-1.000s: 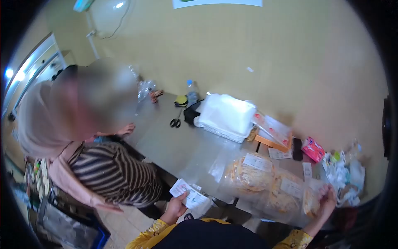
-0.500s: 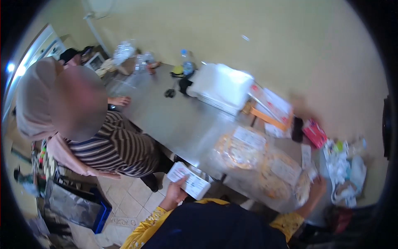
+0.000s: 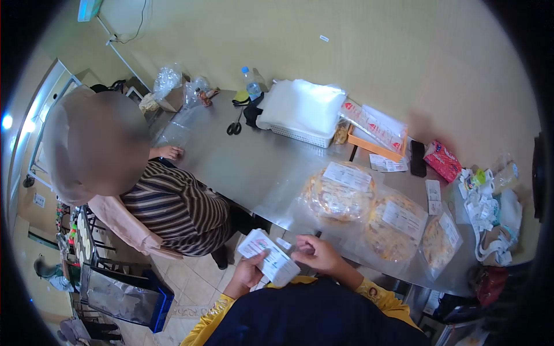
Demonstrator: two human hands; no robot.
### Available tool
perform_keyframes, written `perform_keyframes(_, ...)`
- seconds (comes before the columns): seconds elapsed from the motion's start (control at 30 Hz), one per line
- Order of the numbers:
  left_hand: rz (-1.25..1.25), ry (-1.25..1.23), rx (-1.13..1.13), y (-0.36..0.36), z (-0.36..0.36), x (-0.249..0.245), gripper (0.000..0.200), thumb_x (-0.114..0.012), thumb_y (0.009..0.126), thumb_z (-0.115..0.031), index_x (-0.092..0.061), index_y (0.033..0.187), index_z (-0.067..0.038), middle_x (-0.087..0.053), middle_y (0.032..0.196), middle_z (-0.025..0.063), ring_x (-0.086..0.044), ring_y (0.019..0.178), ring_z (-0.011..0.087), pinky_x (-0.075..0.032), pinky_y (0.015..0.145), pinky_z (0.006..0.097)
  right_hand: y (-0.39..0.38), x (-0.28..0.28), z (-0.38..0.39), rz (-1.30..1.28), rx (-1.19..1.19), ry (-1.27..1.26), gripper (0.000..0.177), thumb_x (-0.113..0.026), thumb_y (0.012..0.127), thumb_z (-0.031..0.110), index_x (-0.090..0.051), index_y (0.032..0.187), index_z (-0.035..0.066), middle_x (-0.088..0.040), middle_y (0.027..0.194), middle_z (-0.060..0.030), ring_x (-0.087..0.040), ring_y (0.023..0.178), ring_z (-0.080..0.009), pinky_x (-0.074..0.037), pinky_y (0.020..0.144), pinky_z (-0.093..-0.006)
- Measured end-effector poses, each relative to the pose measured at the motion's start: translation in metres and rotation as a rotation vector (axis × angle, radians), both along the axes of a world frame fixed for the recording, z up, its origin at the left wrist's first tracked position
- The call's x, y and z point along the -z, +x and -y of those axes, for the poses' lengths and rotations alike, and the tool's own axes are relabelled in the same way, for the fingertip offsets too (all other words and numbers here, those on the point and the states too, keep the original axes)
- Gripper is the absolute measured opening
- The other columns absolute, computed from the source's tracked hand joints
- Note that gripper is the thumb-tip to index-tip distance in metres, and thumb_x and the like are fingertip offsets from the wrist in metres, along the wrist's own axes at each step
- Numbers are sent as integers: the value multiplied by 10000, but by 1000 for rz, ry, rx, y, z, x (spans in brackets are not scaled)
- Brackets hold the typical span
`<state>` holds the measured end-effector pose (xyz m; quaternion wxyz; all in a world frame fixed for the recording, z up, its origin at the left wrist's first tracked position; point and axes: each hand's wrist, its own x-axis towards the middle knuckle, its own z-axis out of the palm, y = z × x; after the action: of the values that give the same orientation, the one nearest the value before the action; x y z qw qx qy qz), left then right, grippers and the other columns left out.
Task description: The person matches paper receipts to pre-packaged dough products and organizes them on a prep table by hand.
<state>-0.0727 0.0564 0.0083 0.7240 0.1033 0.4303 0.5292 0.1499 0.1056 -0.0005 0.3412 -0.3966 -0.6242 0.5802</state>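
Note:
My left hand [image 3: 250, 271] is closed on a stack of printed cards [image 3: 269, 258] in front of my dark apron. Just right of the stack is my right hand [image 3: 318, 254], its fingers bent close together near a small white slip [image 3: 283, 243]; whether they touch it I cannot tell. On the metal table [image 3: 248, 173] beyond lie three clear bags of flat round food with labels: one nearest the middle [image 3: 337, 193], one beside it [image 3: 392, 230] and a smaller one [image 3: 441, 242] at the right.
A person in a striped top [image 3: 173, 213] stands at the left. Along the wall are scissors [image 3: 234, 128], a bottle [image 3: 251, 83], a white basket [image 3: 300, 136], an orange tray [image 3: 375, 145], a phone [image 3: 418, 159] and a red packet [image 3: 442, 161].
My right hand has come from the small bag at the far right to beside the stack of cards. The other person's head has turned and lowered slightly, and the view has shifted.

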Motion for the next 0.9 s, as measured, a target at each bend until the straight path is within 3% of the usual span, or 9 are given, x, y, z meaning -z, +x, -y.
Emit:
perform_keyframes(0.07, -42, 3, 65, 3, -2, -7, 328, -579, 823, -22, -499, 1140, -20, -587, 1059, 112, -574, 1013, 264, -446, 911, 415, -15, -9, 4, 60, -69, -24, 465, -693, 787, 253, -482, 1116, 1, -587, 989, -101, -566, 922, -146, -450, 818, -277)
perform_keyframes(0.17, 1, -3, 146, -8, -5, -12, 353, -609, 800, -21, -510, 1139, -28, -597, 1039, 94, -589, 973, 247, -462, 887, 391, -35, -18, 6, 163, 67, 292, 391, -668, 797, 253, -481, 1018, -10, -597, 914, -141, -599, 851, -222, -475, 750, -326)
perform_keyframes(0.27, 13, 54, 217, -26, -6, -12, 370, -609, 803, -23, -505, 1158, -29, -602, 1046, 98, -594, 979, 245, -469, 880, 385, -50, -21, 8, 23, 121, 198, 332, -653, 811, 229, -481, 995, 12, -589, 874, -120, -590, 817, -192, -467, 732, -307)
perform_keyframes(0.47, 38, 100, 322, -78, 4, -12, 376, -610, 814, -54, -500, 1172, -23, -598, 1064, 98, -592, 986, 237, -472, 875, 377, -103, -17, 22, -175, -73, -5, 308, -666, 803, 151, -475, 1016, 36, -587, 880, -62, -559, 811, -100, -461, 713, -281)
perform_keyframes(0.67, 85, 108, 342, -137, 31, -12, 378, -610, 828, -85, -491, 1182, -25, -585, 1085, 94, -579, 1010, 236, -461, 889, 378, -161, -23, 38, -220, -143, -280, 338, -668, 805, 125, -482, 1069, 25, -593, 911, -60, -557, 826, -89, -461, 701, -241)
perform_keyframes(0.77, 84, 109, 330, -162, 44, -10, 375, -598, 848, -132, -484, 1189, -26, -579, 1100, 89, -570, 1023, 230, -450, 902, 381, -185, -26, 49, -256, -157, -297, 322, -652, 819, 127, -499, 1074, 4, -598, 921, -68, -565, 829, -94, -462, 704, -233)
perform_keyframes(0.9, 46, 40, 301, -183, 59, 7, 386, -570, 873, -215, -478, 1199, -29, -569, 1120, 83, -553, 1042, 220, -430, 917, 385, -217, 2, 60, -255, -124, -437, 287, -638, 830, 129, -525, 1046, -23, -604, 918, -67, -570, 822, -100, -465, 722, -240)
